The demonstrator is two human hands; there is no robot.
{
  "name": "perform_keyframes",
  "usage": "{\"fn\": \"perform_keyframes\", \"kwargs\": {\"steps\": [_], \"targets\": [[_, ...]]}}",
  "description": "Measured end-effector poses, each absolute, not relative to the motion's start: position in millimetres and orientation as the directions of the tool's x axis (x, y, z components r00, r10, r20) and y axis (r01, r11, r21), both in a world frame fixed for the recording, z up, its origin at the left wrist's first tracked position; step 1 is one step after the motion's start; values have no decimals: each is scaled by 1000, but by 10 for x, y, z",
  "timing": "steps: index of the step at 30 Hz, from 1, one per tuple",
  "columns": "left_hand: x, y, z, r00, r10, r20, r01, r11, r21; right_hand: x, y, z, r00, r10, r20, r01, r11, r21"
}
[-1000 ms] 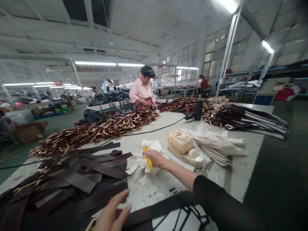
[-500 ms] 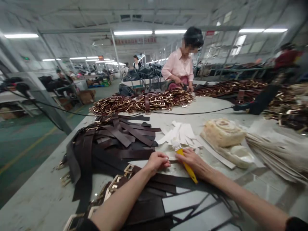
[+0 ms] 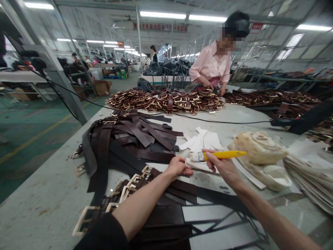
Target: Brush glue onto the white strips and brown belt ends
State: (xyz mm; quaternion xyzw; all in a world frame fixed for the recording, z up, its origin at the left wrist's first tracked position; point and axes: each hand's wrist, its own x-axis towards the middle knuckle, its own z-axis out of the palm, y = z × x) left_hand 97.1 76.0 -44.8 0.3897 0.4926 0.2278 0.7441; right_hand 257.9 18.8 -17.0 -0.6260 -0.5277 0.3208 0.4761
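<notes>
Where flat white paper strips [image 3: 204, 140] lie, right hand [image 3: 221, 166]: grasping yellow-handled flat brush [image 3: 225, 155].
Left hand [image 3: 179, 166]: left of brush, fingers curled; hold unclear.

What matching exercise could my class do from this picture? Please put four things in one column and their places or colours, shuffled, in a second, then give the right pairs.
Things:
1. Brush
2. Far heap of straps
3. Co-worker's shirt
4. Cord

Places or colours:
A. Pale pink
B. Held in the right hand
C. Black, stretched across the table
D. Brown, with gold-coloured buckles

Right pairs: 1-B, 2-D, 3-A, 4-C.
</notes>
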Motion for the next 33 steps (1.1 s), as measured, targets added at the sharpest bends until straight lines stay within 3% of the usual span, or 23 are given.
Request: {"fn": "perform_keyframes", "kwargs": {"steps": [5, 11, 22, 33], "targets": [[979, 755, -461, 413, 727, -548, 48, 584, 811, 2546, 382, -340, 176, 984, -27, 389, -94, -916], [996, 763, -483, 424, 727, -540, 46, 578, 815, 2731, 373, -384, 134, 987, -87, 463, -140, -875], [1028, 749, -550, 362, 775, -518, 86, 526, 846, 2794, 247, -347, 163, 984, -67, 523, -144, -840], [1009, 753, -548, 352, 806, -476, 64, 487, 871, 3362, -47, -102, 342, 939, 29, 640, -211, -739]]}}
